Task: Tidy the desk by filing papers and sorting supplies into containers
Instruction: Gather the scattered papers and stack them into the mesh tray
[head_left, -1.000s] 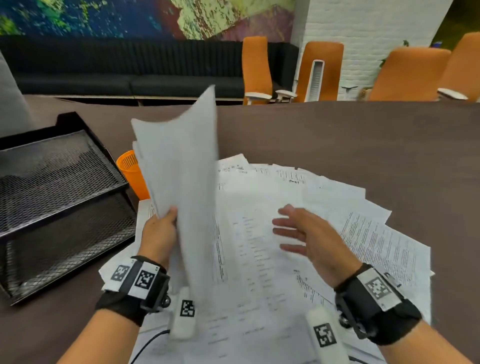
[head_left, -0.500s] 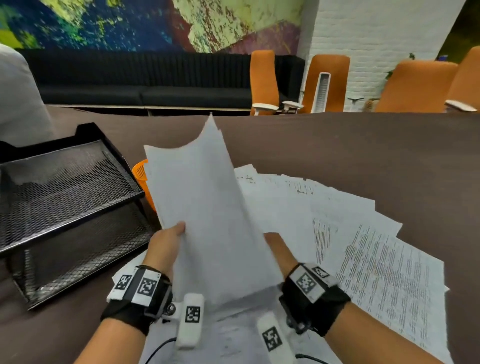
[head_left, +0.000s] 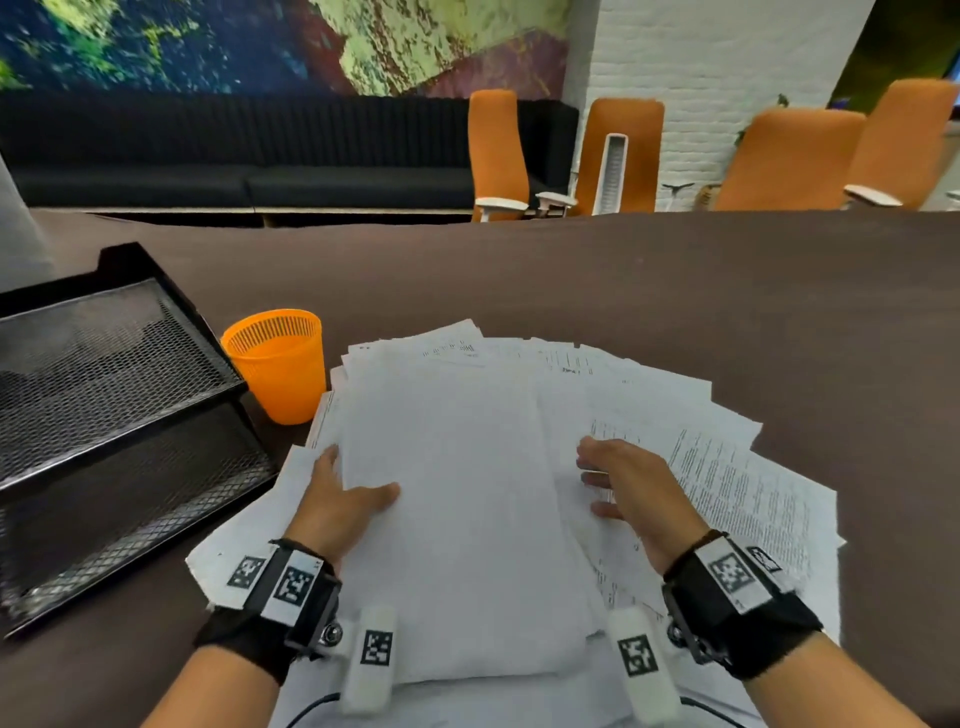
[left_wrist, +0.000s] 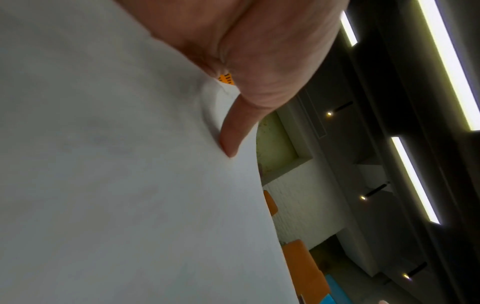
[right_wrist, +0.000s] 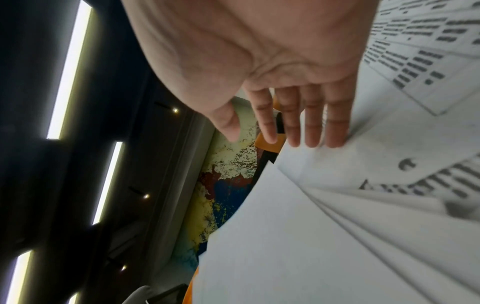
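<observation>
Fingers of our left hand (head_left: 343, 506) gripped the blank top stack (head_left: 462, 519), thumb on top; our right hand (head_left: 631, 486) lay on the fanned printed papers (head_left: 727, 467) beside that stack, fingers straight. An orange cup (head_left: 280, 364) and a black mesh tray (head_left: 104, 415) stood left of the stack. From the left wrist, our thumb (left_wrist: 233, 131) pressed the white sheet (left_wrist: 116, 164). From the right wrist, our fingers (right_wrist: 311, 121) were spread, tips touching paper (right_wrist: 337, 226).
</observation>
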